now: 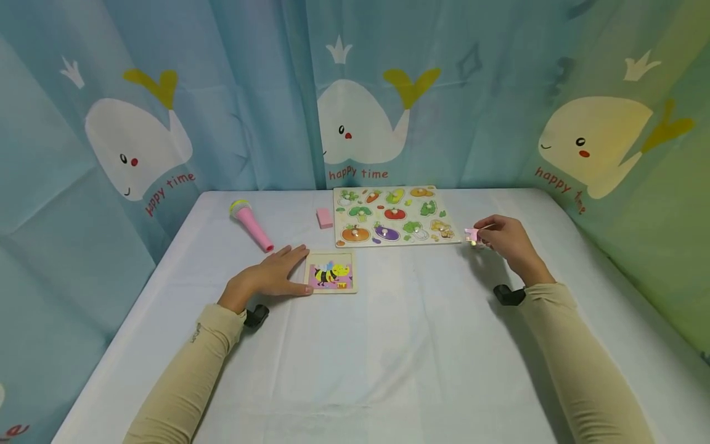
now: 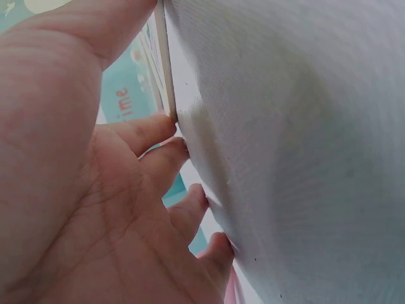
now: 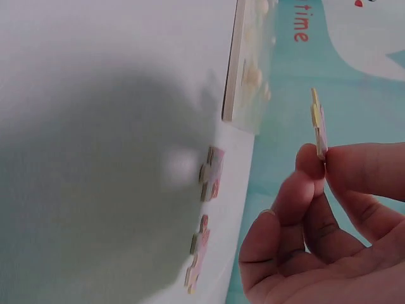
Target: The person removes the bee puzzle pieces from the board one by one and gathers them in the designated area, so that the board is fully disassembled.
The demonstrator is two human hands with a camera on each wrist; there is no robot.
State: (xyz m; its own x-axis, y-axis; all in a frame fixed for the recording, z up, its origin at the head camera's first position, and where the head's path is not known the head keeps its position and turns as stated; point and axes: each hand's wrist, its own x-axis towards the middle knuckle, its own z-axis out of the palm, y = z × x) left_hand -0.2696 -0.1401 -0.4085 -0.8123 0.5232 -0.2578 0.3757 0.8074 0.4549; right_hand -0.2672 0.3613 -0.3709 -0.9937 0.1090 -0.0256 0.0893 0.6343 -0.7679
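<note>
A small square wooden puzzle frame with a bee picture lies flat near the middle of the table. My left hand rests beside it with the fingers spread. Its thumb and index fingertips touch the frame's left corners; the other fingertips meet the cloth. Off to the right, my right hand pinches a thin jigsaw piece, pink and yellow, between thumb and index finger above the table. Below that hand, the right wrist view shows a pinkish jigsaw piece and another jigsaw piece on the cloth.
A wooden vegetable peg puzzle board lies at the table's back edge. Left of it are a pink block and a pink toy microphone. A whale-print curtain hangs behind the white-covered table.
</note>
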